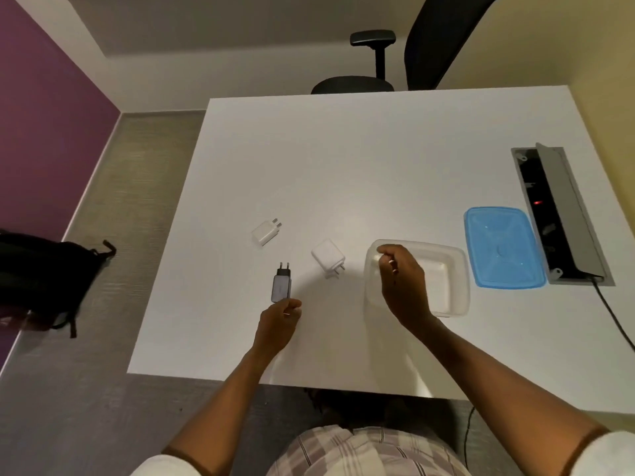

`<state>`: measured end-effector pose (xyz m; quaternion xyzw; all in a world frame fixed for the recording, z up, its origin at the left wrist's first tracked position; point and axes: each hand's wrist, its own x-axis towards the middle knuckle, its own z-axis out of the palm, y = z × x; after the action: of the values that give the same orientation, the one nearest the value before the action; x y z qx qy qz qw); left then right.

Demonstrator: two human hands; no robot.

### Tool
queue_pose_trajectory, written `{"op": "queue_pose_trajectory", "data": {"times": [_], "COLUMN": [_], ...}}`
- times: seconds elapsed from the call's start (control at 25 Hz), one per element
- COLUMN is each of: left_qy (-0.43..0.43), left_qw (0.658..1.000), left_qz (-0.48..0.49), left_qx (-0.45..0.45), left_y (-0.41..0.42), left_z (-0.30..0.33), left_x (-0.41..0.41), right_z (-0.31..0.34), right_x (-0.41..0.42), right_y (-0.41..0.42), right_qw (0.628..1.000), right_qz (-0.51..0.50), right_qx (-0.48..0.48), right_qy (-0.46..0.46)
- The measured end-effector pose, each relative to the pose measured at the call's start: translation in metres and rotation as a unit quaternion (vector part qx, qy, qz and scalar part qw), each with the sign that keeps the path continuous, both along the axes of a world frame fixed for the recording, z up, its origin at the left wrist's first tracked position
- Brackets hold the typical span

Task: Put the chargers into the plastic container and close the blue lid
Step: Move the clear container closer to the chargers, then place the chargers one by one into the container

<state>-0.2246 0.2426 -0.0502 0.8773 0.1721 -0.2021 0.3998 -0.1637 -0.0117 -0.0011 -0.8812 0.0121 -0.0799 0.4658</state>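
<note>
Three chargers are on or over the white table [343, 159]. My left hand [279, 321] pinches the near end of a grey charger [281, 286] whose black prongs point away from me. A square white charger [328, 258] lies just to its right. A small white charger [264, 231] lies farther back on the left. The clear plastic container [450, 280] stands open at the right, with nothing visible inside. My right hand [402, 283] is over its left rim, fingers curled; whether it grips the rim is unclear. The blue lid [503, 247] lies flat beside the container, on its right.
An open grey cable box [563, 214] is sunk into the table at the right edge, with a black cable running off it. A black office chair [374, 63] stands beyond the far edge. A black backpack [44, 280] sits on the floor at the left.
</note>
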Motion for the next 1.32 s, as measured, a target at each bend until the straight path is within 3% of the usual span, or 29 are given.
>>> {"op": "queue_pose_trajectory", "data": {"times": [0.08,0.2,0.36,0.48,0.72,1.04,1.32], "left_qy": [-0.012,-0.030,-0.097,-0.069,-0.062,-0.080,-0.066], "left_qw": [1.000,0.999,0.989,0.975,0.958,0.950,0.954], "left_qz": [0.009,0.024,-0.034,-0.107,-0.156,-0.165,-0.142], "left_qx": [-0.019,-0.026,0.108,0.181,0.232,0.251,0.254], "left_y": [0.022,0.052,0.078,0.083,0.093,0.072,0.030], "left_z": [-0.003,-0.012,-0.033,-0.052,-0.080,-0.097,-0.097], "left_x": [-0.004,-0.007,-0.010,-0.012,-0.010,-0.009,0.006], "right_z": [-0.004,-0.017,-0.047,-0.066,-0.079,-0.088,-0.077], "right_x": [-0.006,-0.015,-0.013,-0.007,-0.004,-0.003,-0.002], "right_y": [0.033,0.080,0.126,0.154,0.211,0.216,0.168], "right_qw": [0.997,0.975,0.941,0.925,0.954,0.942,0.946], "right_qz": [0.053,0.129,0.203,0.190,0.120,0.132,0.137], "right_qx": [0.031,0.061,-0.036,-0.073,-0.128,-0.201,-0.137], "right_qy": [0.037,0.171,0.270,0.320,0.244,0.234,0.258]}}
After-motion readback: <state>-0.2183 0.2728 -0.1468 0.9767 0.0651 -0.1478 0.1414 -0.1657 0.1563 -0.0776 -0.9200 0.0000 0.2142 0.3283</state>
